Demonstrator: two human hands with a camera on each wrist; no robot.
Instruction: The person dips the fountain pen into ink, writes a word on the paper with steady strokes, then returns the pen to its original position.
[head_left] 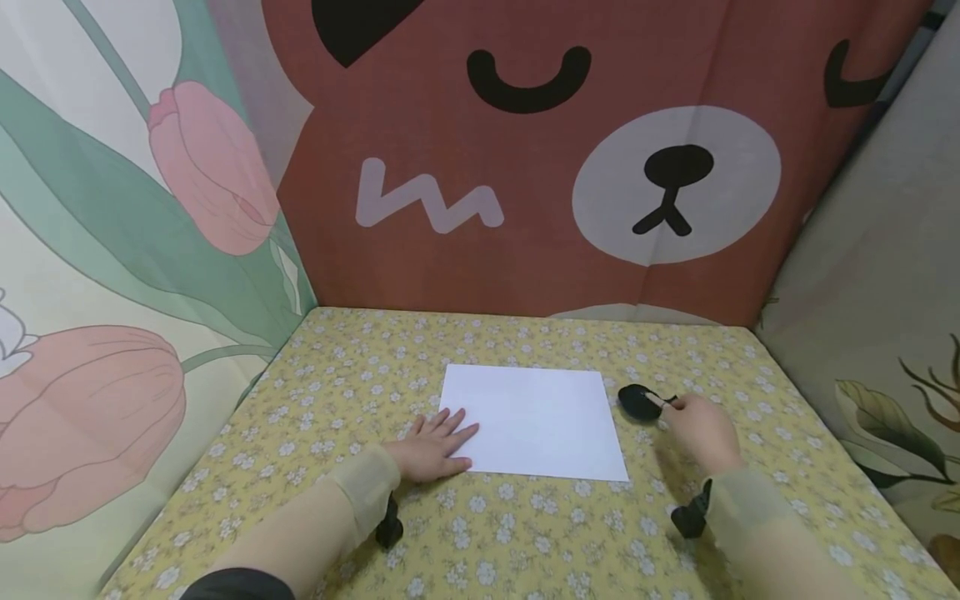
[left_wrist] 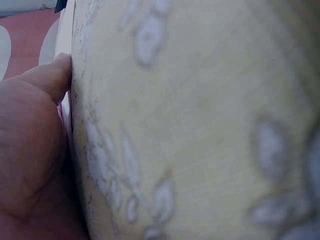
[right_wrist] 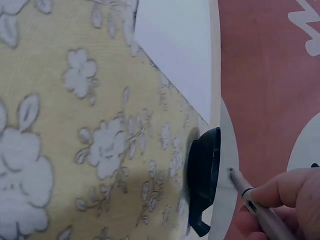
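A white sheet of paper point(head_left: 540, 425) lies flat on the flowered cloth. My left hand point(head_left: 427, 450) rests on its lower left edge, fingers straight and spread. To the right of the sheet sits a small black shallow dish point(head_left: 636, 405) with a short projecting lip, seen side-on in the right wrist view. My right hand point(head_left: 703, 432) pinches a slim, pale pen-like stick point(right_wrist: 262, 212) with a dark band and a dark tip. Its tip is over the dish in the head view; whether it touches is unclear. In the left wrist view my left hand point(left_wrist: 30, 135) shows only partly.
Yellow cloth with white flowers point(head_left: 540, 542) covers the table. A brown bear-print curtain point(head_left: 525, 267) hangs behind the far edge, with a tulip-print curtain point(head_left: 90, 400) at the left and a grey leaf-print one point(head_left: 885, 292) at the right.
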